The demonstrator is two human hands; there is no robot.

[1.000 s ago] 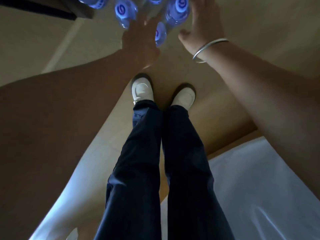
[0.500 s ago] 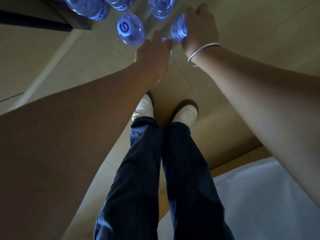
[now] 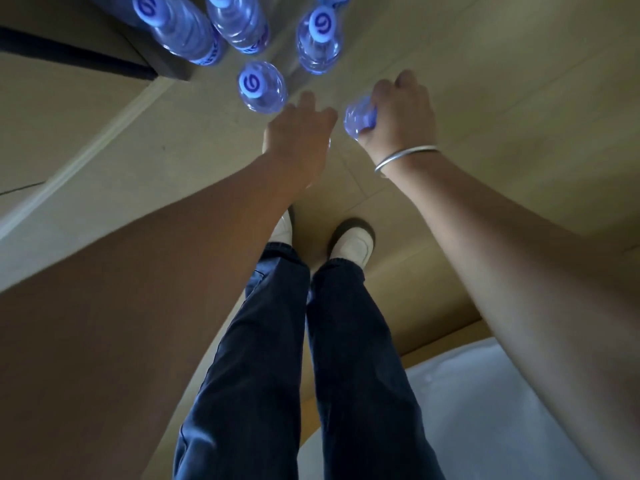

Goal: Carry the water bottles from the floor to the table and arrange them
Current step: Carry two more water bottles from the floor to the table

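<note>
The right hand (image 3: 398,116) held a water bottle (image 3: 360,117) in a closed grip just above the floor (image 3: 519,81). Left of that bottle, the left hand (image 3: 298,140) curled downward; whether its grip held anything could not be told. Four standing bottles (image 3: 320,39) stood beyond that bottle.

The floor (image 3: 502,81) is laid in large tan tiles with thin joint lines running across it, dimly and evenly lit. A pale strip (image 3: 86,150) crosses the tiles diagonally at the left. At the upper left stands a dark piece of furniture (image 3: 69,58), its base edge casting a black band. A white, softly glowing sheet-like area (image 3: 502,410) fills the lower right corner.
</note>
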